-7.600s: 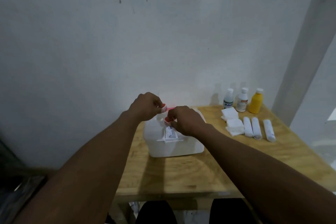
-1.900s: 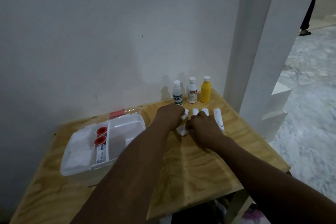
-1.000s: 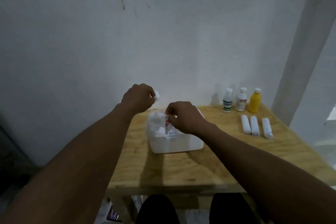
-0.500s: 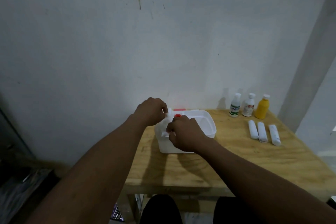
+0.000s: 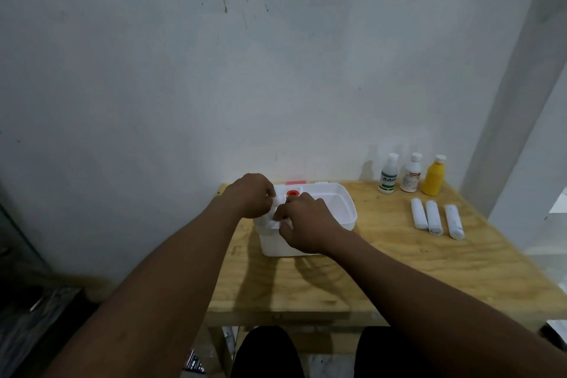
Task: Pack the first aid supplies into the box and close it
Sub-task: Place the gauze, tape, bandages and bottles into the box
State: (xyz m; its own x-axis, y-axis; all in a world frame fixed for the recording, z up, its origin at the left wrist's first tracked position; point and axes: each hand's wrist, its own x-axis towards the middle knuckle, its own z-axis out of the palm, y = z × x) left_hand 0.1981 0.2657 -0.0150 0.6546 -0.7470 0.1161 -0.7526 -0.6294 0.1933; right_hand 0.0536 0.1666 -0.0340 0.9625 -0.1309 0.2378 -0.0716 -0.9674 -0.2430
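Partly packed. Open white plastic box [image 5: 319, 218] on wooden tabletop [image 5: 399, 267]; both hands, left [image 5: 250, 195] and right [image 5: 302, 225], fingers pinched on white gauze at its left compartment. Right of box, unpacked: three white rolls [image 5: 434, 218], three bottles [image 5: 411, 173]. Lid unclosed.

The bench [image 5: 399, 270] is made of pale, unpainted plywood, matt, with the grain plainly seen. The box [image 5: 343, 209] is of white, slightly translucent plastic, smooth and with a dull sheen; a red plastic cap [image 5: 292, 193] is seen inside it. Three bottles [image 5: 411, 173] of smooth plastic are noted, two white with printed paper labels and one yellow. Three rolls [image 5: 434, 218] are wrapped in white material, soft-looking and matt; whether cloth or paper cannot be told. The wall [image 5: 214, 70] is painted plaster, matt, uneven and flecked with dark marks.
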